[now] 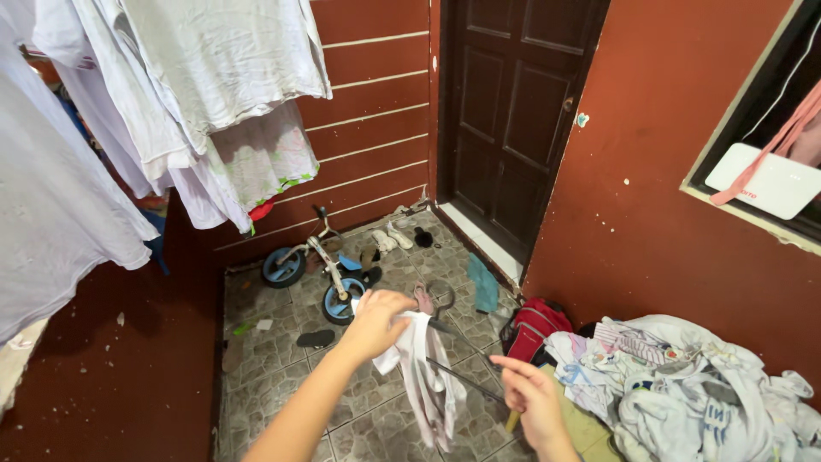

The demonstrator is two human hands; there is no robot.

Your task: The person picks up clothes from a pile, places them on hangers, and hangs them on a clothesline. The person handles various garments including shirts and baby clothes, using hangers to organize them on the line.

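fingers of the left hand [376, 323] are closed in a pinch on the top edge of a small white garment [428, 376], which hangs down limp between the two hands, in the air above the tiled floor [274, 359]. fingers of the right hand [532, 395] are curled around the lower bar of a thin metal hanger [453, 342], with the forefinger stretched out toward the cloth; the hanger's hook curves up just beyond the left hand, and its wire passes behind the garment. just right of the right hand lies a heap of mostly white laundry [684, 385], piled against the red wall [650, 197], with a red bag [534, 325] at its near edge. farther out on the floor stand a small blue and white bicycle [316, 265], some scattered sandals and shoes [389, 239], and a teal cloth [484, 284] near the sill of a dark brown door [513, 120]. at upper left, white and pale clothes [171, 103] hang in a row, well above the hands. at the far right a window [770, 171] holds a flat white box.
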